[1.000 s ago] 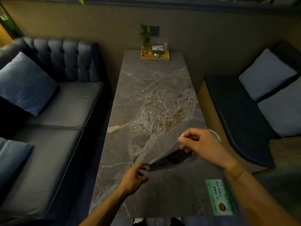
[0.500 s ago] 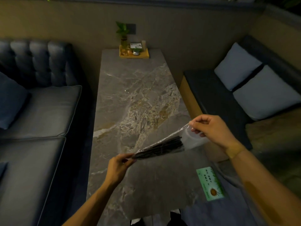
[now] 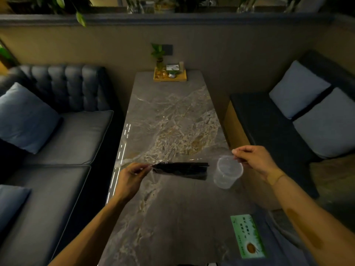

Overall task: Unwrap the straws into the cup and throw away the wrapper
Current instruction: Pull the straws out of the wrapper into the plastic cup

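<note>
head view: we see the left hand point(image 3: 130, 179) pinching one end of a clear wrapper point(image 3: 217, 160), fingers closed tight on the crinkled plastic. the right hand point(image 3: 253, 162) pinches the wrapper's other end between thumb and fingers. the wrapper stretches between them above the marble table point(image 3: 172, 116), with a bundle of dark straws point(image 3: 180, 170) lying inside it nearer the left hand. a clear plastic cup point(image 3: 227, 172) stands on the table just below the right hand, beside the straws' loose ends. a green card point(image 3: 247, 236) lies near the table's front right corner.
</note>
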